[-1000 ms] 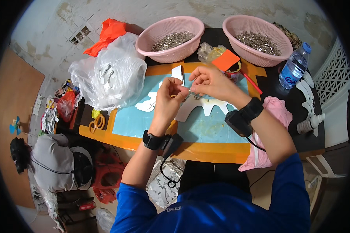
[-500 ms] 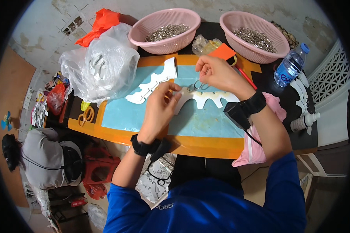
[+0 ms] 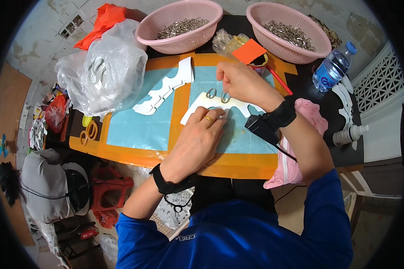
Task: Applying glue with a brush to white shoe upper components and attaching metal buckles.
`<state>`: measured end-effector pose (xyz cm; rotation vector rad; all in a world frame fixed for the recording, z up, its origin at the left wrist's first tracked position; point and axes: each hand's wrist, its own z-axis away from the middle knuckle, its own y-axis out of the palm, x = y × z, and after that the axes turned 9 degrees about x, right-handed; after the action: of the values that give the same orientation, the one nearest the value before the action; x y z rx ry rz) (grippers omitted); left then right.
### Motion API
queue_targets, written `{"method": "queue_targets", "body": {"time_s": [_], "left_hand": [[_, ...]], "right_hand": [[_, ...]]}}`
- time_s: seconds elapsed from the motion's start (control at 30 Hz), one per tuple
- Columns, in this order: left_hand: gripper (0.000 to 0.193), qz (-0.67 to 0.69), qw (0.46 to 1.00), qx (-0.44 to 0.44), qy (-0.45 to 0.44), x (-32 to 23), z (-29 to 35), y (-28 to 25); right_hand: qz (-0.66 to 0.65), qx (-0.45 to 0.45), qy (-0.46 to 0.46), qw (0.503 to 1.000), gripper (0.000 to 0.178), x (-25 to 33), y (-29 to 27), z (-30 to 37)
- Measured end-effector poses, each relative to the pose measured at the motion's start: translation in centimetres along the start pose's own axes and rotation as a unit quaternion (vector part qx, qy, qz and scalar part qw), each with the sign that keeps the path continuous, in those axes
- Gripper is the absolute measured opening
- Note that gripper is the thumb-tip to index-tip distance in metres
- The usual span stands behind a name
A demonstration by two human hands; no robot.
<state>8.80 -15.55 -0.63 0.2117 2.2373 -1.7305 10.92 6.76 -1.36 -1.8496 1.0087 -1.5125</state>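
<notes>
A white scalloped strip (image 3: pixel 193 111) lies on the blue work surface in front of me. My left hand (image 3: pixel 196 140) rests on its near edge, fingers laid flat, with a gold-coloured ring on one finger. Two oval metal rings are at the strip's upper edge. The left metal ring (image 3: pixel 211 93) lies by itself. Just below the pinched fingertips of my right hand (image 3: pixel 240 83) is the other metal ring (image 3: pixel 226 97), which the hand appears to grip; its top end is partly covered. Part of the strip is hidden under my hands.
Two pink baskets (image 3: pixel 182 43) (image 3: pixel 296 54) of metal rings stand at the back. A second white strip (image 3: pixel 164 93), scissors (image 3: pixel 89 132) and a plastic bag (image 3: pixel 107 71) lie left. Behind my right hand is a tin (image 3: pixel 259 67) with an orange card (image 3: pixel 249 52); a water bottle (image 3: pixel 332 71) stands right.
My left hand has moved right and down flat onto the strip. The right metal ring sits farther from the left one. My right hand has lowered slightly, and the whole view has shifted.
</notes>
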Motion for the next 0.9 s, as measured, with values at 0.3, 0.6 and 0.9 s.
{"method": "queue_targets", "body": {"time_s": [0.3,0.6,0.9], "left_hand": [[0.039,-0.023,1.0,0.011,-0.01,-0.2,-0.6,0.1],[0.045,-0.039,0.999,0.029,-0.002,0.0,-1.1,0.1],[0.041,-0.057,0.998,0.042,0.002,-0.1,-1.4,-0.3]], "right_hand": [[0.034,0.012,0.013,0.999,0.017,0.2,0.2,0.1],[0.031,0.003,0.005,1.0,0.019,0.1,0.4,0.1],[0.037,-0.007,0.01,0.999,0.02,-0.1,0.4,0.1]]}}
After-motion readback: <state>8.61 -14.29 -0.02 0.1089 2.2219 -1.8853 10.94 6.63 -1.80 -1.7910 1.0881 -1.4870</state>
